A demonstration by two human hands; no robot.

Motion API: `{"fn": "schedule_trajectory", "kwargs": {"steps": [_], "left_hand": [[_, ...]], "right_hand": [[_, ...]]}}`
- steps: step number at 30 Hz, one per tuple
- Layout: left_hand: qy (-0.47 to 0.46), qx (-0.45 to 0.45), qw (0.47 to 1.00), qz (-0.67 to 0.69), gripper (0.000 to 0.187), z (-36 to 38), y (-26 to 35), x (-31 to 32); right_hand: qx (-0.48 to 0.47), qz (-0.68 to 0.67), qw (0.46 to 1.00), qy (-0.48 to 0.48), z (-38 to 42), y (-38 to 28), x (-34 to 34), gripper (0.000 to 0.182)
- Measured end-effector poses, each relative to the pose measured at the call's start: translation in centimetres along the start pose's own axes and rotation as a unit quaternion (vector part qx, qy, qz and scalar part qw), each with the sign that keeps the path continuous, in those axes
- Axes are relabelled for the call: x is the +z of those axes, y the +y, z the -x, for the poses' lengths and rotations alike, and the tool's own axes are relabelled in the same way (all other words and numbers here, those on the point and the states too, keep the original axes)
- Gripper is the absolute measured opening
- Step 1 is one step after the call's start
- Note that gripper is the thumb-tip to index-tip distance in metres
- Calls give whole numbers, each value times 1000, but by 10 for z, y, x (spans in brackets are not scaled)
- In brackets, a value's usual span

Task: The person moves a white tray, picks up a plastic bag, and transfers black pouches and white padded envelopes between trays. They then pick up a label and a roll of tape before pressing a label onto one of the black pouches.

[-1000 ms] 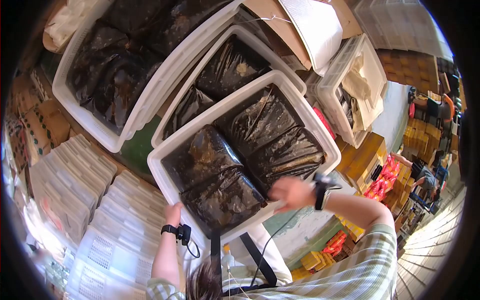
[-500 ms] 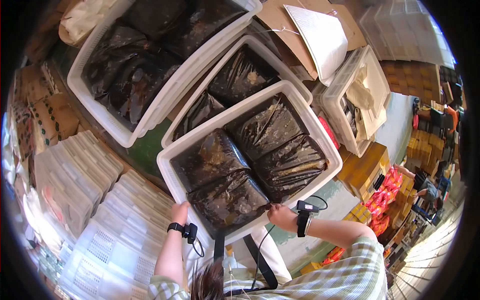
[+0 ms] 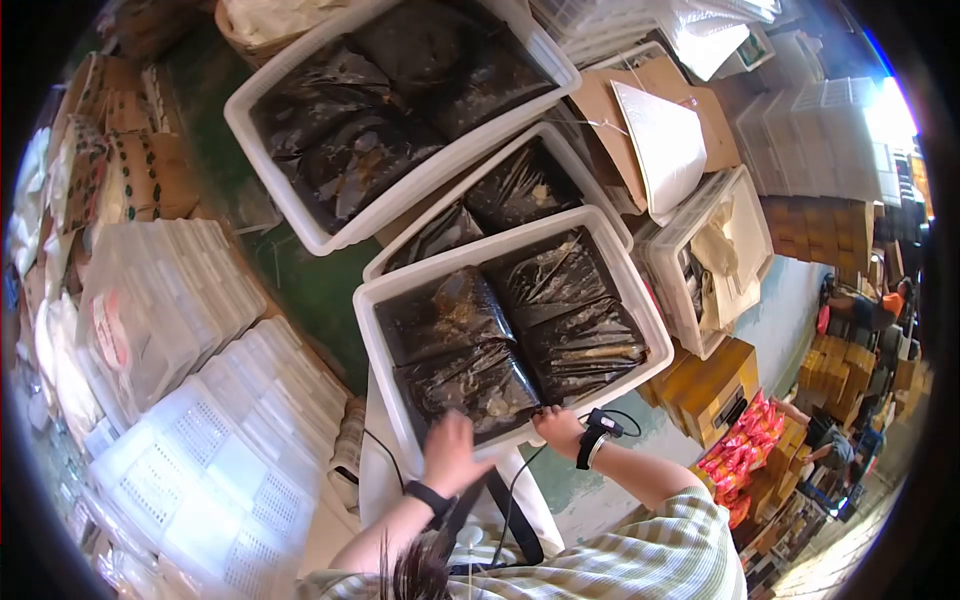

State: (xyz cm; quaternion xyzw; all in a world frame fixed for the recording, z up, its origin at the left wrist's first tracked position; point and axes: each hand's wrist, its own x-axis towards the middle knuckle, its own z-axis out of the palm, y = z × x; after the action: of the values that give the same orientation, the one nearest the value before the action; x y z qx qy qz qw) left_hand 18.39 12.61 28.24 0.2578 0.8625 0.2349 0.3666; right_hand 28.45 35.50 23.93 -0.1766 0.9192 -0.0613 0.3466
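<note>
Right hand is clamped on the near rim of the white crate, fingers curled over the edge right at the corner closest to the body. Left hand is over that same near rim a bit further along, but it's blurred, so honestly can't tell if it's gripping or just resting loose on the plastic. Both wrists have a black band with a cable.

The crate sits directly in front of both hands and it's packed with four dark plastic bags. The bag in the near corner of the crate lies just past the left hand's fingers, basically touching distance.

Behind the crate, a second white crate pokes out from underneath with more dark bags. Beyond that one is a third white crate, also full. To the crate's left side are stacks of clear plastic trays. On its right is a small clear bin, with yellow boxes below it.
</note>
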Motion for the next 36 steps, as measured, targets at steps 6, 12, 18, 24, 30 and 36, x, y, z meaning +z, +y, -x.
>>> {"fn": "schedule_trajectory", "kwargs": {"steps": [6, 12, 18, 24, 30, 36], "left_hand": [[-120, 62, 984, -115, 9, 6, -9, 59], [-37, 81, 991, -96, 7, 8, -10, 74], [13, 46, 998, -49, 7, 22, 21, 40], [1, 29, 994, 107, 9, 18, 62, -11], [16, -58, 953, 298, 16, -7, 46, -36], [7, -74, 944, 322, 11, -31, 25, -71]], "right_hand": [[3, 16, 999, -33, -3, 0, -13, 16], [0, 24, 1000, 14, 1, 1, -12, 11], [0, 31, 999, 42, 24, 8, -50, 13], [-73, 83, 994, 0, 33, 40, -151, 8], [-149, 65, 986, 40, -37, 67, -206, 8], [-104, -16, 994, 38, -62, 78, -223, 8]]}}
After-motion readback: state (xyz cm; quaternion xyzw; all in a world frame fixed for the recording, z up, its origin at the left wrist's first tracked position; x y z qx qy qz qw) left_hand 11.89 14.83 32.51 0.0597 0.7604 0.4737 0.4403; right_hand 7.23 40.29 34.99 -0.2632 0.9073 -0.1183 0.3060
